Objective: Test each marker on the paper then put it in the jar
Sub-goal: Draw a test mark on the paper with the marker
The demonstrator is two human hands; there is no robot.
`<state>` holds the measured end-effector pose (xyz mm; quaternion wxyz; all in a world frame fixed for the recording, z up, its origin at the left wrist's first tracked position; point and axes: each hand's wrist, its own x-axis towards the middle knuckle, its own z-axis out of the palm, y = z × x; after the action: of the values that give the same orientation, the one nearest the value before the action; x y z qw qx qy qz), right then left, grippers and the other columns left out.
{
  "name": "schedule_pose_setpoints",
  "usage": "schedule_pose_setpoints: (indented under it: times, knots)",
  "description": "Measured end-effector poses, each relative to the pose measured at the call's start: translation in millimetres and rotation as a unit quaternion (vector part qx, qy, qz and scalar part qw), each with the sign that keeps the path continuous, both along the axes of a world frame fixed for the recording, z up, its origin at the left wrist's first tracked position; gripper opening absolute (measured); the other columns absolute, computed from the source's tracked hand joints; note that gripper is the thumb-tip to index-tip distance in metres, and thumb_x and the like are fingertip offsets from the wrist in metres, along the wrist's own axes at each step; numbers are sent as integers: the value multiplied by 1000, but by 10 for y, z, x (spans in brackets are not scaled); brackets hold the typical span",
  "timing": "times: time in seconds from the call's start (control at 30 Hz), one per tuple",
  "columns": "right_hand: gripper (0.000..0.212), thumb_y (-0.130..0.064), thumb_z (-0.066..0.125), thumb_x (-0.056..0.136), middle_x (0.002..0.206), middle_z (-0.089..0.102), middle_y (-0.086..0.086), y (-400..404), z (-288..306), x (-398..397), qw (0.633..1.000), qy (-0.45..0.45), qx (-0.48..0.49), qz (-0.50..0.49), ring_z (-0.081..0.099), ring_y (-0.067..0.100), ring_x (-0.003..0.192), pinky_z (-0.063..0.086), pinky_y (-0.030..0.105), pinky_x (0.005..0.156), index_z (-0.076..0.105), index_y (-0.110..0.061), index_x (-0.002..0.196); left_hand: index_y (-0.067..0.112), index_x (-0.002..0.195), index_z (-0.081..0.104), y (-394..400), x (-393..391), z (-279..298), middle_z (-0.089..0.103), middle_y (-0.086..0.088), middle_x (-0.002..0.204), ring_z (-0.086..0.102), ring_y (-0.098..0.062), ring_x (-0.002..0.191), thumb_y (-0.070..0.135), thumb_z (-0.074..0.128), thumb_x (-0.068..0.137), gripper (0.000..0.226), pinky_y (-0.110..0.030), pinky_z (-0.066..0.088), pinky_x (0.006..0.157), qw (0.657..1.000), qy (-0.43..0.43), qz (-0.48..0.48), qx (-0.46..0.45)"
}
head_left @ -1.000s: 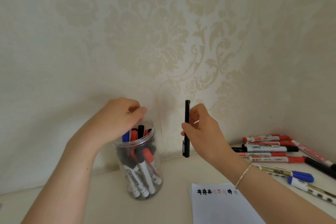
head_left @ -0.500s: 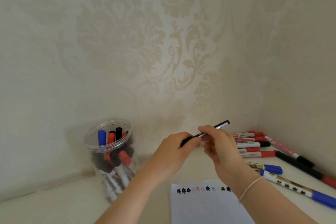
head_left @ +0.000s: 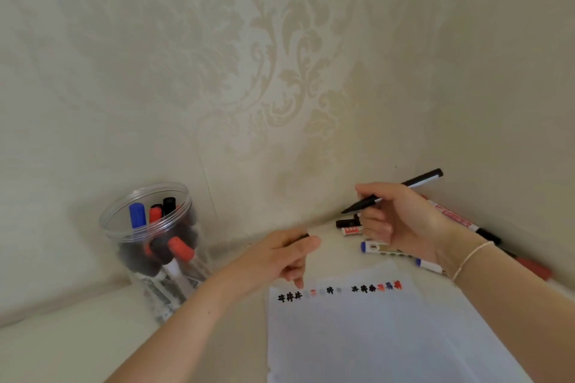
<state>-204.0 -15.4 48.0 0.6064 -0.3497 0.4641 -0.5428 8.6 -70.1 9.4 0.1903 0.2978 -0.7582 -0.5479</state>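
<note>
So we've got the black pen [head_left: 395, 195] uncapped in our right hand [head_left: 404, 221], pinched between thumb and fingers, tip pointing down-left and the back end sticking up toward the far right corner of the worktop [head_left: 62, 345]. It's in the air, not touching the paper [head_left: 357, 336]. Our left hand [head_left: 280, 258] is curled round a small black piece, looks like the cap [head_left: 303, 237], only its end peeks out so we can't be sure. One finger of that hand points down just at the paper's far edge.

The paper lies near the front of the worktop, right of middle, with a row of little black, red and blue scribbles [head_left: 339, 290] along its far edge.

The clear jar [head_left: 155, 246] stands upright toward the back left, close to the wall [head_left: 217, 71], with blue, red and black capped markers inside.

More loose markers [head_left: 385, 249] lie in the far right corner, partly hidden behind our right hand and wrist. There's a thin bracelet [head_left: 469, 258] on that wrist.
</note>
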Motion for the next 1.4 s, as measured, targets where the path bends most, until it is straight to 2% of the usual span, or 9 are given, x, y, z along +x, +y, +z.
schedule_pose_setpoints:
  times: [0.1,0.17,0.27,0.37,0.47,0.67,0.83,1.03,1.4]
  knots:
    - [24,-26,58,89,50,37,0,23,-186,-135,996,68,19,-58,29,14,41,28,23,44,46,-15,72,18,72,41,9,-92,-128,43,13,56,49,-8,55,45,64,86,38,-21,45,60,988,-113,33,-104]
    - [21,-27,62,88,57,49,3,46,-340,-185,992,64,22,-102,41,13,46,34,24,48,57,-14,73,17,72,43,64,-224,-208,44,13,58,44,-5,53,46,68,83,40,-23,42,57,985,-120,36,-118]
    - [14,-20,66,87,74,61,11,106,-549,-266,987,56,13,-151,55,18,59,46,28,56,61,-7,82,15,75,53,168,-469,-291,52,3,69,41,-5,57,49,62,86,37,-23,33,55,963,-146,12,-224]
    - [9,-9,69,83,85,70,16,167,-680,-351,978,83,1,-189,62,22,68,50,28,59,64,-6,77,19,83,61,209,-681,-327,55,8,80,47,-4,65,42,60,89,24,-26,41,64,941,-161,-1,-297]
    - [24,-6,67,84,64,67,7,209,-780,-399,961,97,-4,-260,54,18,51,44,28,52,59,-10,62,27,98,68,188,-793,-378,64,12,96,58,-4,83,35,62,89,13,-32,50,81,945,-156,-8,-287]
    - [27,-6,62,87,54,56,3,243,-865,-428,934,95,-37,-344,46,19,41,41,30,46,52,-8,62,44,128,50,270,-812,-449,53,27,127,49,5,112,70,65,70,65,-20,41,96,918,-242,-66,-308]
    - [29,-5,58,88,56,49,7,210,-901,-380,918,156,-9,-365,42,14,35,37,21,35,46,-10,62,45,131,48,268,-797,-494,51,30,130,47,9,112,71,65,70,69,-17,41,96,919,-216,-68,-322]
    - [27,-3,56,83,59,44,1,160,-983,-332,892,282,19,-353,40,9,48,34,9,37,43,-12,62,49,131,47,256,-791,-513,54,29,126,48,10,110,69,67,69,67,-15,41,95,929,-206,-70,-300]
    - [36,0,57,83,56,44,-2,172,-972,-284,880,335,11,-337,41,9,47,38,21,49,40,-16,55,49,131,47,241,-795,-524,56,24,124,51,5,109,70,64,70,67,-23,44,97,925,-212,-84,-304]
